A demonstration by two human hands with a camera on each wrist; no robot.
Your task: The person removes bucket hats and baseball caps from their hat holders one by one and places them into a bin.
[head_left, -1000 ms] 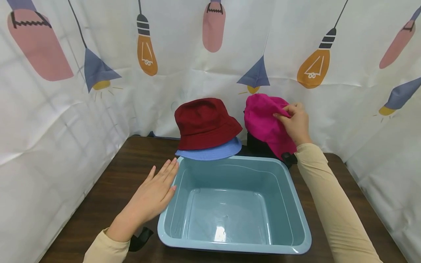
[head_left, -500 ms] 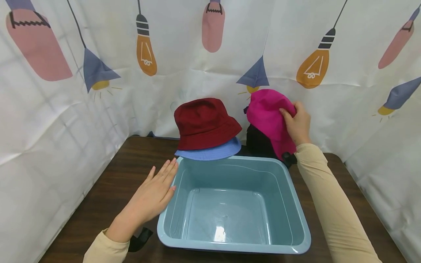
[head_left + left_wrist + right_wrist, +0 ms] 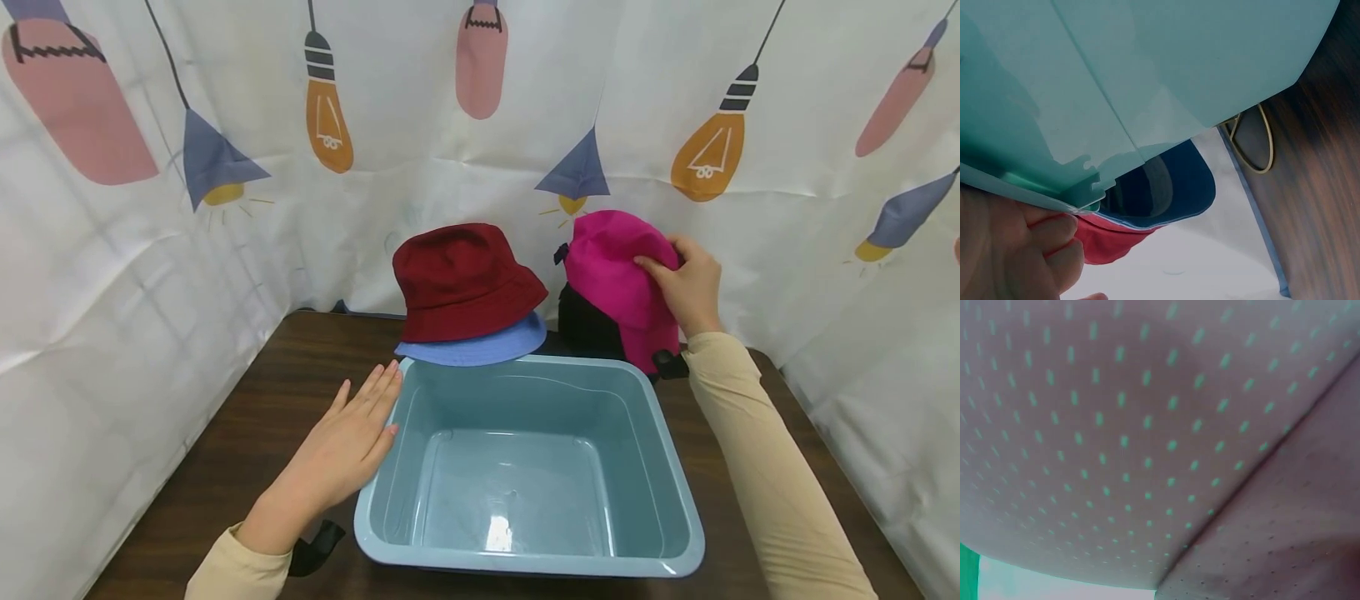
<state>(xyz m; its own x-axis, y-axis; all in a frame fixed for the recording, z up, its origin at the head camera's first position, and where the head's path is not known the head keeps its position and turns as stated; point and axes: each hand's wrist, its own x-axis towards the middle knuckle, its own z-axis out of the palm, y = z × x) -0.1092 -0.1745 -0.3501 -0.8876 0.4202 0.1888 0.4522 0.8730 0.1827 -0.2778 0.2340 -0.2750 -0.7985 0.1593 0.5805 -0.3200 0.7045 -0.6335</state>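
My right hand (image 3: 692, 283) grips a bright pink cap (image 3: 618, 262) at its upper right edge, thumb on the front and fingers behind. A small dark strap sticks out on the cap's left, and a black cloth item (image 3: 588, 323) shows below it. My left hand (image 3: 341, 442) lies straight-fingered along the left rim of a light blue plastic basin (image 3: 517, 492). In the left wrist view its curled-looking fingertips (image 3: 1063, 250) sit beside the basin's outer wall (image 3: 1166, 75). The right wrist view is filled by close-up cloth (image 3: 1147, 425) with rows of small dots.
Behind the basin a dark red bucket hat (image 3: 465, 283) sits over a blue bucket hat (image 3: 480, 344), its brim overlapping the basin's back rim. A gold wire loop (image 3: 1263, 144) shows beside the basin. A patterned white curtain (image 3: 420, 133) encloses the dark wooden table (image 3: 247, 433).
My right hand has shifted its grip on the pink cap, from a pinched fold to its edge, and moved slightly right with it. My left hand stays at the rim.
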